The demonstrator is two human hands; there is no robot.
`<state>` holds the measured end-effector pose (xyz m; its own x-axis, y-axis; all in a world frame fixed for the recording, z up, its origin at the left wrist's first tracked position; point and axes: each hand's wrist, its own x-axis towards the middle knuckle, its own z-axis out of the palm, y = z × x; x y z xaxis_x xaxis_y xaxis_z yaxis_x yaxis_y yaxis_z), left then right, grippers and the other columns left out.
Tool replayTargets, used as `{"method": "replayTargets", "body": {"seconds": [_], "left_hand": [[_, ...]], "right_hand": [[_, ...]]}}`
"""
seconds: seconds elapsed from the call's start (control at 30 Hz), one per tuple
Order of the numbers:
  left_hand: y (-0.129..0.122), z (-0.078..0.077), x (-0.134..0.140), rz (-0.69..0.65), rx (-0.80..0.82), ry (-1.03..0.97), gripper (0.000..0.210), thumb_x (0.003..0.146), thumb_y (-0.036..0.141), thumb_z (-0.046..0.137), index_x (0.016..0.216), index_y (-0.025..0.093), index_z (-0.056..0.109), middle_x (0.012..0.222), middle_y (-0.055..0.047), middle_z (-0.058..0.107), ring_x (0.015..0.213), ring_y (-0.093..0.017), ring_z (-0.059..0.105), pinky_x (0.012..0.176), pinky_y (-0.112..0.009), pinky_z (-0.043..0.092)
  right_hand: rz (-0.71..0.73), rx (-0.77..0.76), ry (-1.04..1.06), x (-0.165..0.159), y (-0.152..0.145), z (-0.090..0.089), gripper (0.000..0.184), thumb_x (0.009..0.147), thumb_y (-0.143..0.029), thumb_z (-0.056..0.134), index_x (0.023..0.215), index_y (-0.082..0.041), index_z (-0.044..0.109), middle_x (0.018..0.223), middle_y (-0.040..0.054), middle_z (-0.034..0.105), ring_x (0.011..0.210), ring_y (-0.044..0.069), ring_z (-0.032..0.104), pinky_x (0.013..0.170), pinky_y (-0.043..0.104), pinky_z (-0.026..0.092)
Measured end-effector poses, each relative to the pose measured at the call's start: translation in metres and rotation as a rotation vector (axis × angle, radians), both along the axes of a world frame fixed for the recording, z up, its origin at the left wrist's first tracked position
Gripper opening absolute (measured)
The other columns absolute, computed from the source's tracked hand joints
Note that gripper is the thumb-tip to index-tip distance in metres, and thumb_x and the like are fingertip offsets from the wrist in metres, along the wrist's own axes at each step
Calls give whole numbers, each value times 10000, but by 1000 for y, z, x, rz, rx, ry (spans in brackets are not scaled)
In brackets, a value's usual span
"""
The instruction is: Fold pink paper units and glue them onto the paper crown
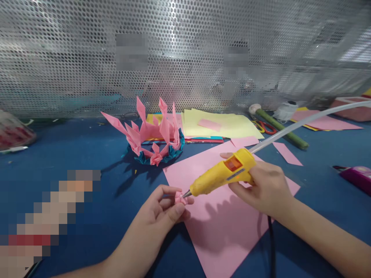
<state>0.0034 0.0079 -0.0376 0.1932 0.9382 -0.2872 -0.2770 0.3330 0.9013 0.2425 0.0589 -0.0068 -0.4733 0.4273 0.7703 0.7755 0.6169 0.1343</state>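
Between the thumb and fingers of my left hand (159, 213) is a small folded pink paper piece (179, 197). My right hand (265, 187) is wrapped round a yellow hot glue gun (222, 175), whose metal nozzle meets the paper piece. A long clear glue stick (295, 125) sticks out of the gun's back, and a black cord hangs below. Under both hands lies a large pink paper sheet (226, 227). Beyond my left hand stands a pink folded-paper crown (156, 133) with pointed tips and a crumpled teal paper band (174, 152) round its base.
A perforated metal screen (185, 58) rises behind the blue table (72, 154). Stacked yellow paper (214, 123), orange-handled scissors (268, 128) and a green stem-like rod (285, 131) lie at the back. A purple tool (358, 177) sits at right. A blurred-out patch (49, 224) covers the lower left.
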Motion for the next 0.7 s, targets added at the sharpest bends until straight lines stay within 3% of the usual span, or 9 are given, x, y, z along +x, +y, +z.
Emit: {"method": "replayTargets", "body": {"seconds": [0.2, 0.4, 0.53, 0.7], "left_hand": [[1, 1, 1, 2, 17, 3, 384, 714, 482, 829, 883, 215, 610, 850, 36, 776, 737, -90, 680, 756, -198, 521], [3, 0, 1, -7, 20, 19, 424, 699, 504, 834, 899, 216, 597, 824, 30, 758, 745, -106, 672, 771, -219, 514], [1, 1, 0, -13, 23, 55, 415, 732, 512, 806, 927, 221, 583, 808, 20, 747, 775, -127, 669, 793, -243, 509], [1, 2, -1, -11, 23, 64, 418, 723, 504, 816, 921, 223, 579, 784, 22, 739, 758, -128, 664, 773, -238, 504]], "right_hand": [[0, 8, 4, 0, 0, 0, 196, 777, -171, 508, 646, -248, 384, 471, -23, 537, 365, 122, 410, 387, 257, 310], [2, -46, -18, 2, -2, 1, 103, 805, -181, 515, 708, -208, 537, 495, -32, 557, 377, 123, 437, 428, 248, 371], [12, -65, -25, 4, -3, 3, 90, 805, -180, 515, 743, -206, 574, 478, -51, 504, 388, 133, 468, 436, 251, 376], [23, -87, -25, 5, -2, 3, 96, 790, -173, 514, 810, -206, 601, 519, -38, 560, 418, 141, 514, 440, 251, 377]]}}
